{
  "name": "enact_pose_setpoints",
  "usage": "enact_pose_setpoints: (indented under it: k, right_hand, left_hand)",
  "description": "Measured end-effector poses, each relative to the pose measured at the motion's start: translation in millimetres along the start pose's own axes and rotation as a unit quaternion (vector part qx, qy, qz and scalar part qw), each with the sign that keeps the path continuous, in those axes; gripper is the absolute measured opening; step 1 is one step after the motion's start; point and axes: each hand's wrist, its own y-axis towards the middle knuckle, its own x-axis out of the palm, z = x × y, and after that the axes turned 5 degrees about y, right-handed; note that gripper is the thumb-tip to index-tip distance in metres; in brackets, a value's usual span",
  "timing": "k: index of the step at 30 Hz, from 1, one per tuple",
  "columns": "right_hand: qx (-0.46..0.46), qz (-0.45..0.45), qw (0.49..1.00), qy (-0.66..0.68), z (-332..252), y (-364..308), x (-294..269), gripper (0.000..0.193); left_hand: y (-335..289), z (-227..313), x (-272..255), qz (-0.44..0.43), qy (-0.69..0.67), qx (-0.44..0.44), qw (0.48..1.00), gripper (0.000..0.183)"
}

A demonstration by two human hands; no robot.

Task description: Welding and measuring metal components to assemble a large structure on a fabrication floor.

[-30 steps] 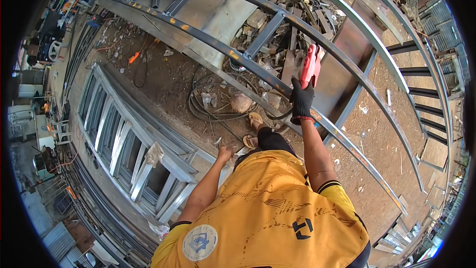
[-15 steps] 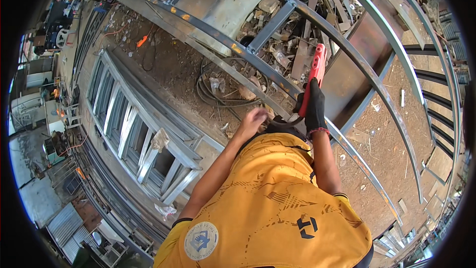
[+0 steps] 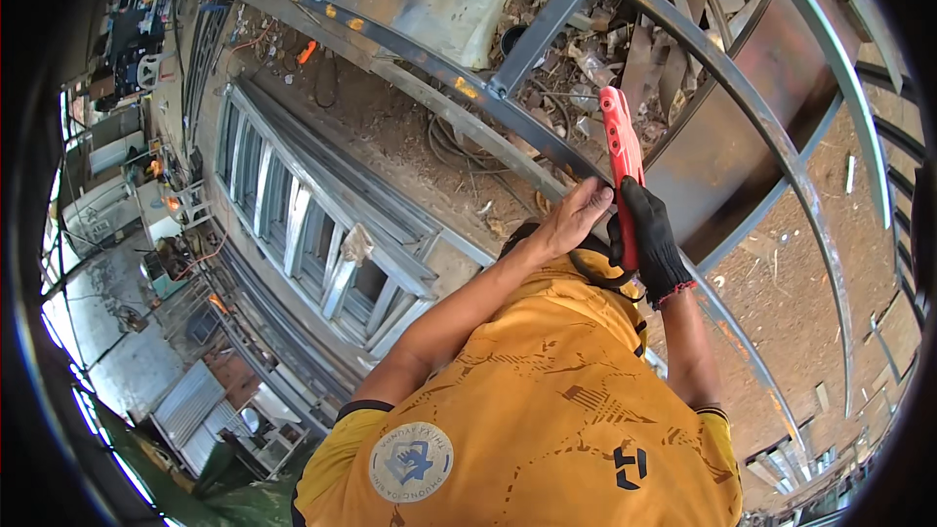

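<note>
My right hand (image 3: 652,234), in a black glove, is closed around the handle of a red welding electrode holder (image 3: 619,137). The holder points away from me, and a thin rod (image 3: 566,95) sticks out to the left from its head. My bare left hand (image 3: 578,217) is just left of the holder, close to the gloved fingers. Its fingers are stretched forward and I see nothing held in them; whether it touches the holder is unclear. Beyond both hands runs a dark steel frame with a curved bar (image 3: 703,44) and a crosspiece (image 3: 543,29).
A stack of grey metal frames (image 3: 303,205) lies to the left. Scrap pieces (image 3: 664,59) are heaped beyond the steel frame, beside a rusty plate (image 3: 727,176). A coiled cable (image 3: 454,141) rests on the dirt. Black bars (image 3: 893,141) stand at the far right.
My left hand has moved right and forward, up beside the holder. The holder has tilted slightly left and come nearer in my right hand. The whole view has shifted.
</note>
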Motion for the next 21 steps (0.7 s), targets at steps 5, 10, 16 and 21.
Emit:
enact_pose_setpoints:
  k: [5, 10, 16, 21]
  right_hand:
    - [0.02, -0.023, 0.999, -0.012, 0.2, 17.2, -1.1, 0.046]
    - [0.029, -0.05, 0.998, 0.0, -0.8, 25.4, 1.4, 0.051]
    - [0.012, -0.055, 0.998, 0.006, -1.9, 26.1, 7.2, 0.048]
    - [0.025, -0.062, 0.998, -0.011, -0.2, 28.0, 7.7, 0.046]
  left_hand:
    - [7.5, 4.5, -7.8, -0.032, 0.026, -0.056, 0.998, 0.04]
    - [8.7, 7.9, -9.7, -0.014, -0.019, -0.021, 0.999, 0.039]
    - [7.2, 19.5, -10.7, -0.009, -0.057, -0.017, 0.998, 0.04]
    - [3.9, 19.2, -12.2, -0.02, -0.074, -0.03, 0.997, 0.041]
